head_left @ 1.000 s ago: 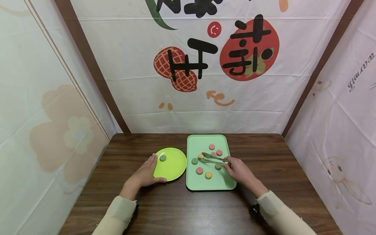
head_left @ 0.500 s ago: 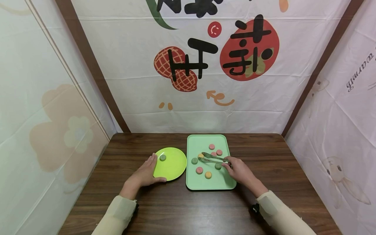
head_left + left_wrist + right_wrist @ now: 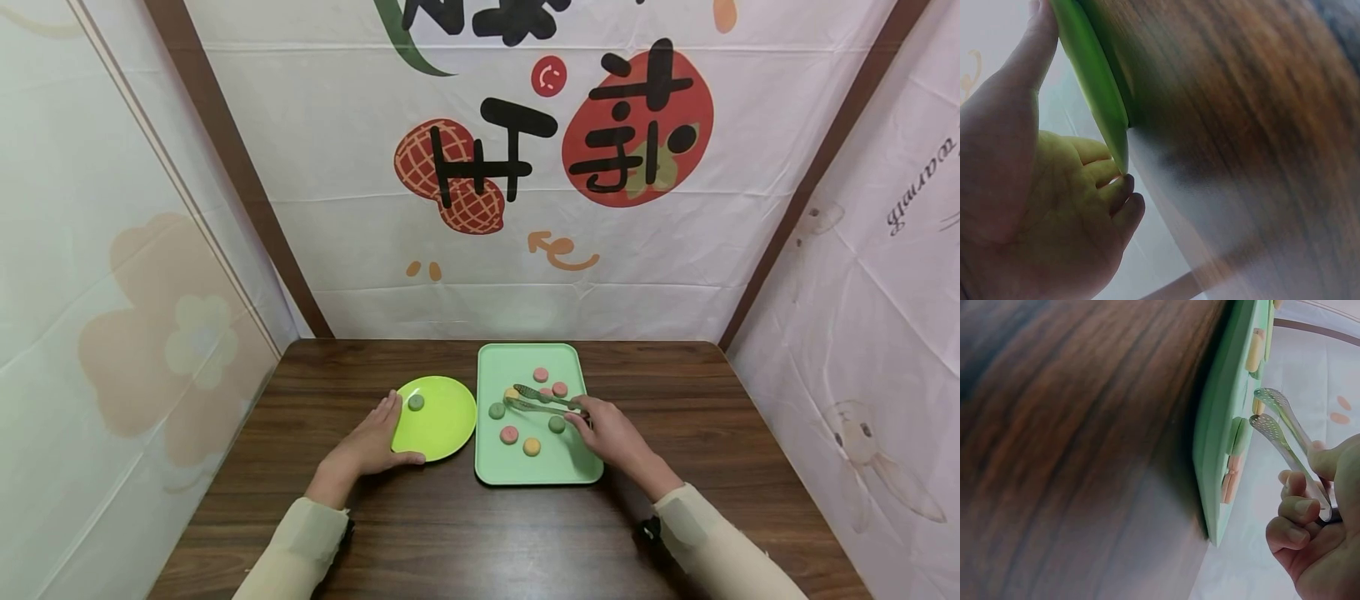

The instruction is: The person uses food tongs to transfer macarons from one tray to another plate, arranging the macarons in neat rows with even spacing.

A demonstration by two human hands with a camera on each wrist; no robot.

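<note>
My right hand (image 3: 617, 433) holds small metal tongs (image 3: 551, 395), pinched between thumb and fingers. The tongs' perforated tips, spread a little, lie at a yellow macaron (image 3: 511, 394) on the mint-green tray (image 3: 487, 467); whether they touch it I cannot tell. My left hand (image 3: 372, 440) lies against the left rim of a lime-green plate (image 3: 442, 429), fingers straight and thumb spread along the near edge. In the left wrist view, the plate's rim (image 3: 1094, 81) runs between the thumb and the fingers. One green macaron (image 3: 416, 402) sits on the plate.
Several more macarons share the tray: pink ones (image 3: 541, 375) towards the back, a green one (image 3: 557, 424) near the right hand, a yellow one (image 3: 532, 447) in front. Plate and tray stand side by side on the dark wooden table (image 3: 450, 533). A printed curtain (image 3: 360, 250) hangs behind.
The tongs' tips have shifted slightly away from me at the yellow macaron, and their arms look a little wider apart. The left hand and plate have stayed in place.
</note>
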